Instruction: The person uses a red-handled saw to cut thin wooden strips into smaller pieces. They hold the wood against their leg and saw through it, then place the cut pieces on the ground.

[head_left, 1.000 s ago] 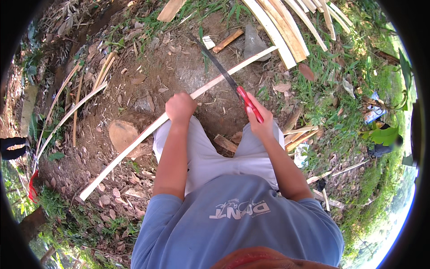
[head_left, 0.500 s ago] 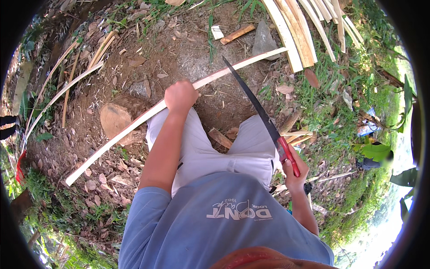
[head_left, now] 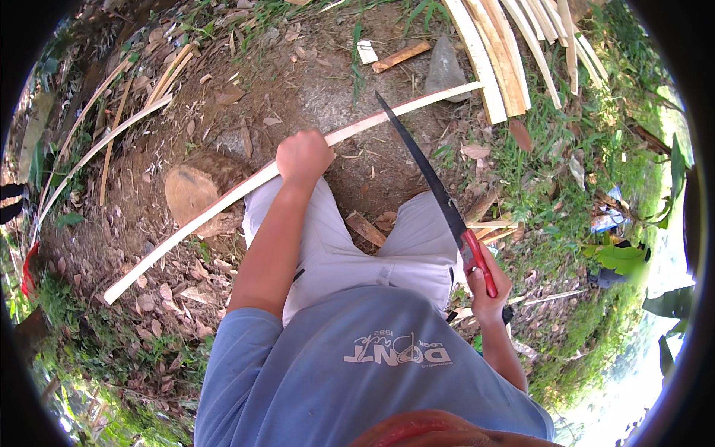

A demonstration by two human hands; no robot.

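Brown, leaf-strewn ground (head_left: 261, 82) spreads below, pale boards (head_left: 511, 82) lying side by side at upper right. A long wooden strip (head_left: 357, 128) slants across the person's left leg (head_left: 317, 216), its far end by the boards. The saw (head_left: 429, 171) overlaps it near the blade's tip; contact is unclear. The left hand (head_left: 304, 156) has its fingers clamped on the strip, the right hand (head_left: 490, 289) on the saw's handle (head_left: 479, 262).
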